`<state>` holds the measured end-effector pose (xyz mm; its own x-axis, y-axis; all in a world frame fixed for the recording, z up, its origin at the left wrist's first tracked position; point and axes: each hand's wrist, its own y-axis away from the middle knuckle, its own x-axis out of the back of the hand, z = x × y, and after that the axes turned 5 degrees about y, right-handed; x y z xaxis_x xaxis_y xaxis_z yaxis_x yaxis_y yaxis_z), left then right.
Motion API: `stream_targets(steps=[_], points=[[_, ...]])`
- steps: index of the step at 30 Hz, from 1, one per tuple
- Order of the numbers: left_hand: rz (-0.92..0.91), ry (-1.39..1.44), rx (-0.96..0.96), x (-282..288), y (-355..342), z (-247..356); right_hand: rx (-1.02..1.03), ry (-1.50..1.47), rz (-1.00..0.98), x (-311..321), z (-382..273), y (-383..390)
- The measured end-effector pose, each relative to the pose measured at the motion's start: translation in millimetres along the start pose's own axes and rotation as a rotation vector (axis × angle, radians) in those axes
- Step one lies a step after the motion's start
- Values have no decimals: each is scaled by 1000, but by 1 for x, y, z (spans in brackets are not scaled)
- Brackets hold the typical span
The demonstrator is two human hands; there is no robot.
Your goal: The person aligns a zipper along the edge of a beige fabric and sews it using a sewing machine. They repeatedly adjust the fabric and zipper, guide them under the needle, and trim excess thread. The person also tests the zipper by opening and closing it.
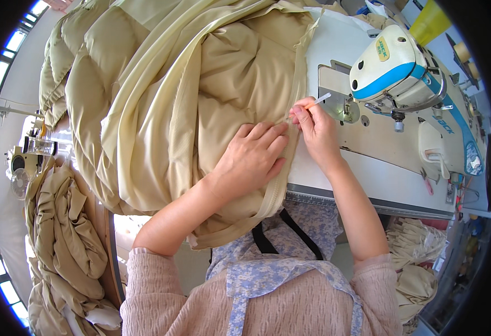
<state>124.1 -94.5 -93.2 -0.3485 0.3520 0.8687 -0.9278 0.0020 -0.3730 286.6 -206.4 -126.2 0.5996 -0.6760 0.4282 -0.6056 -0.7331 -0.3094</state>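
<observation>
A large khaki padded garment lies over the table, its thin lining turned up in folds. My left hand rests on it with fingers spread, pressing the cloth beside the seamed edge. Just to the right, my right hand pinches a thin pen-like tool with an orange and whitish shaft. One end of the tool points up toward the sewing machine; my fingers hide the other end at the garment edge. I cannot make out its exact kind.
At the right stands a white and blue sewing machine on a pale table with a ruler strip along its front edge. Small pink-handled snips lie near its base. More khaki cloth hangs at the left, and cloth bundles sit lower right.
</observation>
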Motion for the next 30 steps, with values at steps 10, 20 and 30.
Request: stream_targets(steps=[10, 20, 30], points=[[-22, 20, 6, 0, 0, 0, 28, 12, -12, 0, 1, -1], [-37, 21, 6, 4, -4, 2, -61, -217, 62, 0, 2, 0], [150, -33, 104, -13, -136, -79, 140, -26, 310, 4, 2, 5]])
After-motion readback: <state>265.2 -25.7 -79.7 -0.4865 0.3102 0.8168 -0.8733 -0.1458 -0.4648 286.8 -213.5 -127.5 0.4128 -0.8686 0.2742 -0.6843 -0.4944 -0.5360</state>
